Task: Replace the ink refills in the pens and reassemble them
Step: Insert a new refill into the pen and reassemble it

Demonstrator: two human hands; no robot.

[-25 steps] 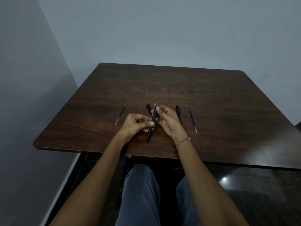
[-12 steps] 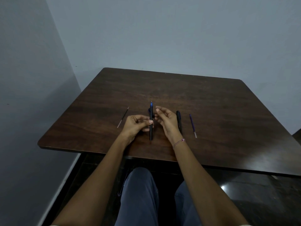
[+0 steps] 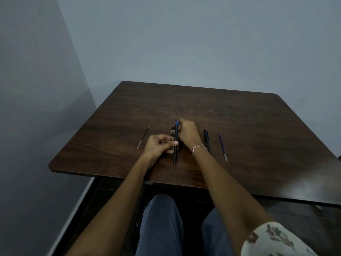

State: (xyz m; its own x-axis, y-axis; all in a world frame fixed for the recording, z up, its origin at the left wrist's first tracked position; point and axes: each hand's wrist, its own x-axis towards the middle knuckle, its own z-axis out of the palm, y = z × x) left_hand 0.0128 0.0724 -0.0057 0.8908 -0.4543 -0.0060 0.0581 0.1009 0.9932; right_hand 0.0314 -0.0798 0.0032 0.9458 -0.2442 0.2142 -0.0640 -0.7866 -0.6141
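My left hand point(image 3: 158, 147) pinches a black pen barrel point(image 3: 175, 155) at its middle and holds it upright over the dark wooden table point(image 3: 249, 126). A blue refill tip point(image 3: 176, 123) sticks out of the barrel's top. My right hand point(image 3: 188, 134) is palm down just behind and to the right of the barrel. Its fingers curl toward a small black pen piece point(image 3: 173, 128) on the table. Whether they grip that piece is hidden.
A second black pen point(image 3: 206, 140) lies right of my right wrist, with a loose blue refill point(image 3: 222, 146) further right. A thin dark refill point(image 3: 143, 137) lies left of my left hand. Walls stand close at the left and behind the table.
My right hand has turned palm down and moved forward from beside the barrel to the small black piece. The left hand has brought the barrel from tilted to upright.
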